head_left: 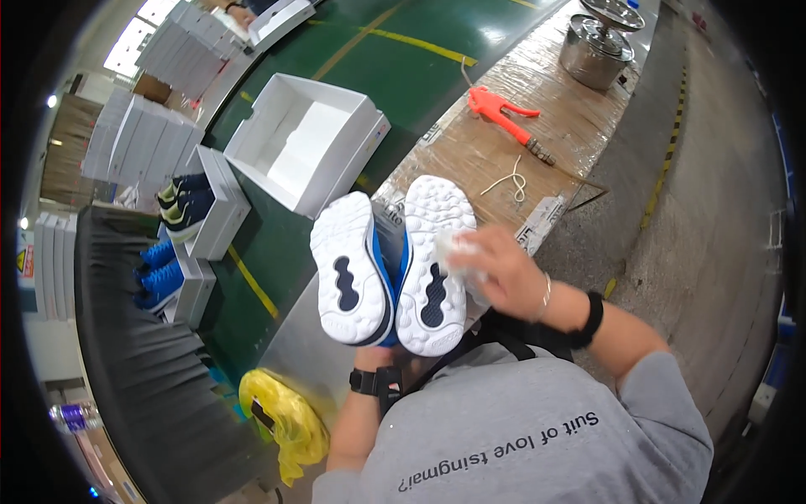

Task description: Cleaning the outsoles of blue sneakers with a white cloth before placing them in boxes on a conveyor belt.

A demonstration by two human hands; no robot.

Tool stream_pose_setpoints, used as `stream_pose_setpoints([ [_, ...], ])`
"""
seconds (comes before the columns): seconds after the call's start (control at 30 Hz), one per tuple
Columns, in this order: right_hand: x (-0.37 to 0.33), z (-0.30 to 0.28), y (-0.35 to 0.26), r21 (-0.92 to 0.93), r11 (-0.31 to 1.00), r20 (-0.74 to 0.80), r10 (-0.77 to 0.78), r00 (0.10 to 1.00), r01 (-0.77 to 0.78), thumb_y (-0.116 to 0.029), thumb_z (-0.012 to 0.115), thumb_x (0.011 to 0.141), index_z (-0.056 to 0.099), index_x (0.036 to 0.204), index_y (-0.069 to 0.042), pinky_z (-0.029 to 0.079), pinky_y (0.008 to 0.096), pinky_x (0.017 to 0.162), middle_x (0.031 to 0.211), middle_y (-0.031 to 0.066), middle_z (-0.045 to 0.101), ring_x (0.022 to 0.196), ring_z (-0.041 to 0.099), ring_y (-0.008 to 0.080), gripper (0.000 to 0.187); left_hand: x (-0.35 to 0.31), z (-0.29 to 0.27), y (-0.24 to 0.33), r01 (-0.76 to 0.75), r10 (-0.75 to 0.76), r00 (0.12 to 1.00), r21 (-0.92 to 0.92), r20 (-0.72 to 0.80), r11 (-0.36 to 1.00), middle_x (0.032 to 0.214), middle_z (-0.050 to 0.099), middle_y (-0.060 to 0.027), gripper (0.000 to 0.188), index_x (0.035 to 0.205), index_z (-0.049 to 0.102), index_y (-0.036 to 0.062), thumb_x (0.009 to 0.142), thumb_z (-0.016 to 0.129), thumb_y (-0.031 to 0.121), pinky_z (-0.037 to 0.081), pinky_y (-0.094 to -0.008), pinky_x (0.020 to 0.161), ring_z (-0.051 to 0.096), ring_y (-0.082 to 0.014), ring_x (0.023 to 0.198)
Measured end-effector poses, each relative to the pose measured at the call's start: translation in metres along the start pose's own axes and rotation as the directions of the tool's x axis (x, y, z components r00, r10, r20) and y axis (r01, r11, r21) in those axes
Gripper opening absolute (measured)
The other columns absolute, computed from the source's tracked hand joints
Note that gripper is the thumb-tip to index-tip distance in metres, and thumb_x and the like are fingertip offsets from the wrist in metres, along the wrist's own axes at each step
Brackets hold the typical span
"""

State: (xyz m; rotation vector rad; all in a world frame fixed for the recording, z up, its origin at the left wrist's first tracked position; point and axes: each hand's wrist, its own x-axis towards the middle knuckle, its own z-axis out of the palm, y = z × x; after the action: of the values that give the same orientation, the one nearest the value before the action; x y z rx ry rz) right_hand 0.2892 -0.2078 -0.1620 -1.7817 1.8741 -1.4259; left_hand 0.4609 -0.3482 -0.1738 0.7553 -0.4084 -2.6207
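Head: shoe sole (422, 260) under wad (454, 252) in right hand (507, 270)

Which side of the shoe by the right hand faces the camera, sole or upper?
The sole: the shoe shows white tread and a dark insert.

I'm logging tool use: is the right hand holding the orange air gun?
No: the orange air gun lies on the bench; the right hand holds a white wad.
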Motion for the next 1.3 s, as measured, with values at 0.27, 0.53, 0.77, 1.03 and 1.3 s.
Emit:
stream_pose_setpoints([
  [0.27, 0.003, -0.005, -0.067, 0.085, 0.876, 0.271, -0.479, 0.835, 0.475, -0.009, 0.057, 0.074, 0.060, 0.105, -0.018, 0.045, 0.0376, 0.083, 0.117, 0.0063, 0.054, 0.102, 0.053, 0.0260, 0.033, -0.015, -0.006, -0.005, 0.137, -0.105, 0.972, -0.144, 0.208, 0.980, 0.134, 0.046, -0.0107, 0.047, 0.134, 0.039, 0.0064, 0.096, 0.032, 0.035, 0.037, -0.0390, 0.102, 0.046, -0.0255, 0.119],
  [0.53, 0.062, -0.019, 0.008, -0.261, 0.960, 0.067, -0.083, 0.994, 0.097, 0.001, 0.057, 0.068, 0.060, 0.107, -0.011, 0.044, 0.0405, 0.085, 0.108, 0.0153, 0.057, 0.095, 0.054, 0.0330, 0.041, -0.009, -0.008, -0.016, 0.062, -0.039, 0.996, -0.274, 0.086, 0.960, 0.131, 0.048, -0.0099, 0.043, 0.132, 0.041, 0.0083, 0.097, 0.034, 0.033, 0.037, -0.0400, 0.102, 0.047, -0.0251, 0.118],
  [0.77, 0.084, 0.028, -0.055, 0.092, 0.895, 0.403, -0.434, 0.806, 0.437, 0.004, 0.056, 0.066, 0.060, 0.111, -0.014, 0.042, 0.0396, 0.089, 0.116, 0.0121, 0.054, 0.101, 0.051, 0.0323, 0.049, -0.007, -0.050, -0.021, 0.065, 0.025, 0.973, -0.372, 0.231, 0.926, 0.127, 0.052, -0.0091, 0.042, 0.129, 0.044, 0.0076, 0.097, 0.034, 0.032, 0.040, -0.0394, 0.100, 0.050, -0.0243, 0.115],
  [1.03, 0.197, 0.075, 0.077, -0.264, 0.953, 0.625, 0.055, 0.779, 0.145, 0.002, 0.057, 0.072, 0.061, 0.108, -0.013, 0.039, 0.0397, 0.094, 0.115, 0.0115, 0.054, 0.103, 0.048, 0.0330, 0.039, -0.005, -0.069, -0.024, 0.237, 0.051, 0.901, -0.588, 0.430, 0.773, 0.124, 0.054, -0.0090, 0.039, 0.128, 0.045, 0.0066, 0.097, 0.037, 0.028, 0.044, -0.0384, 0.096, 0.054, -0.0232, 0.111],
  [1.3, 0.190, 0.097, -0.007, -0.026, 0.902, 0.751, -0.267, 0.604, 0.431, -0.005, 0.064, 0.066, 0.063, 0.104, -0.015, 0.042, 0.0380, 0.088, 0.110, 0.0109, 0.055, 0.102, 0.050, 0.0307, 0.039, -0.006, -0.056, -0.012, 0.206, -0.069, 0.936, -0.376, 0.345, 0.903, 0.123, 0.055, -0.0103, 0.036, 0.128, 0.046, 0.0048, 0.095, 0.043, 0.020, 0.047, -0.0368, 0.092, 0.057, -0.0219, 0.107],
])
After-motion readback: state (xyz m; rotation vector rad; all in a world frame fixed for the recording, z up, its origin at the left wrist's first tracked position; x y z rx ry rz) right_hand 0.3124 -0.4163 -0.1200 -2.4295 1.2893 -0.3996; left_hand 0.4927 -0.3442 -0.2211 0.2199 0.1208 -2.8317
